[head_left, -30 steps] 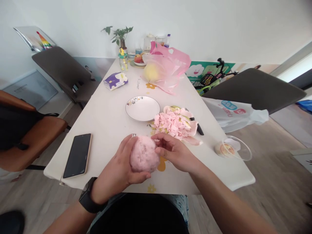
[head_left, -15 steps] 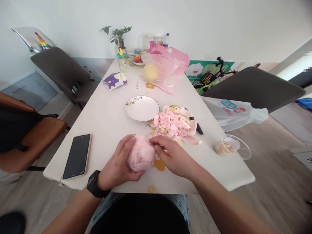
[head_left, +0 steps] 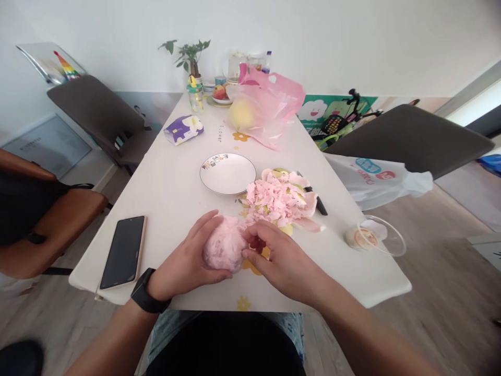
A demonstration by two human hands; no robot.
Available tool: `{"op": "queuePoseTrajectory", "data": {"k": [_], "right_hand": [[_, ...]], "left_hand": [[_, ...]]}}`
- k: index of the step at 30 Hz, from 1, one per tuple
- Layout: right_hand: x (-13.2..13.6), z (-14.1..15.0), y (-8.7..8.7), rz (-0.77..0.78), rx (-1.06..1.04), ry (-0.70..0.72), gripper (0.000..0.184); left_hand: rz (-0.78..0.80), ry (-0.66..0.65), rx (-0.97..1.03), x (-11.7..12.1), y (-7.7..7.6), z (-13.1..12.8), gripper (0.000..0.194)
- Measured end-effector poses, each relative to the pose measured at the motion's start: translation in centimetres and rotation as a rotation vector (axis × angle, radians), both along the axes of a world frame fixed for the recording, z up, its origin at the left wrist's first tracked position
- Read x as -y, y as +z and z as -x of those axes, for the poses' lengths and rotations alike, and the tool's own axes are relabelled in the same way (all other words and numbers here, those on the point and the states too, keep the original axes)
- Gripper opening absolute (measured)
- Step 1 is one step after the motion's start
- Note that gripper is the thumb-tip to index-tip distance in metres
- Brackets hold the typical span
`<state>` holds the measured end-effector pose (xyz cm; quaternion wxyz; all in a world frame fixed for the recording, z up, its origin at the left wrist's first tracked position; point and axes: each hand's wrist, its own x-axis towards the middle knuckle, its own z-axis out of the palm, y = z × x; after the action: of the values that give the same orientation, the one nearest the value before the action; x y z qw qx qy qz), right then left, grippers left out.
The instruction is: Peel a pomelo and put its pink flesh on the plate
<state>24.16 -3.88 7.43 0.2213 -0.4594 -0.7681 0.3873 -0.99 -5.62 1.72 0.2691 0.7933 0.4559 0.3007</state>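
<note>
Head view: near the worktop (head_left: 172, 193) front edge, left hand (head_left: 186, 259) grips, partly hiding, pink ball (head_left: 224, 245); right hand (head_left: 284, 261) grip indiscernible.

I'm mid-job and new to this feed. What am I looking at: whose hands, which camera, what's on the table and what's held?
There is no machine: these are a person's two bare hands, seen by a camera worn on the head, facing forward and down. The left hand cups a round pink fruit; the right hand's fingertips are at its other side. On the white table lie a plate, a heap of pink peelings, a phone and, farther back, a pink plastic bag.
</note>
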Motion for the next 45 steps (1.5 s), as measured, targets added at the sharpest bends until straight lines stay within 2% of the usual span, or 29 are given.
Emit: {"op": "queuePoseTrajectory", "data": {"k": [5, 12, 22, 26, 32, 37, 42, 45], "right_hand": [[-0.6, 0.5, 0.8, 0.076, 0.029, -0.025, 0.006], [-1.6, 0.8, 1.8, 0.159, 0.069, 0.035, 0.009], [-1.1, 0.8, 1.5, 0.003, 0.11, 0.075, 0.017], [-0.3, 1.1, 1.0, -0.005, 0.097, 0.008, 0.015], [0.9, 1.8, 0.8, 0.12, 0.019, -0.175, 0.01], [0.9, 2.2, 1.2, 0.234, -0.053, -0.221, 0.015], [-0.2, 2.2, 1.7, 0.444, -0.157, -0.228, 0.011], [-1.0, 2.3, 1.9, 0.565, -0.195, -0.235, 0.016]], "left_hand": [[-0.008, 0.005, 0.027, 0.3, -0.1, -0.1, 0.107], [0.002, 0.023, 0.043, 0.4, -0.1, -0.3, 0.107], [-0.022, 0.035, 0.063, 0.6, -0.3, -0.5, 0.108], [-0.03, 0.056, 0.061, 0.8, -0.3, -0.7, 0.106], [-0.041, 0.091, 0.023, 1.0, -0.4, -1.2, 0.105], [-0.035, 0.128, 0.009, 1.3, -0.3, -1.6, 0.104], [-0.025, 0.13, 0.024, 1.3, -0.4, -1.7, 0.104], [-0.026, 0.123, 0.029, 1.4, -0.5, -1.6, 0.105]]}}
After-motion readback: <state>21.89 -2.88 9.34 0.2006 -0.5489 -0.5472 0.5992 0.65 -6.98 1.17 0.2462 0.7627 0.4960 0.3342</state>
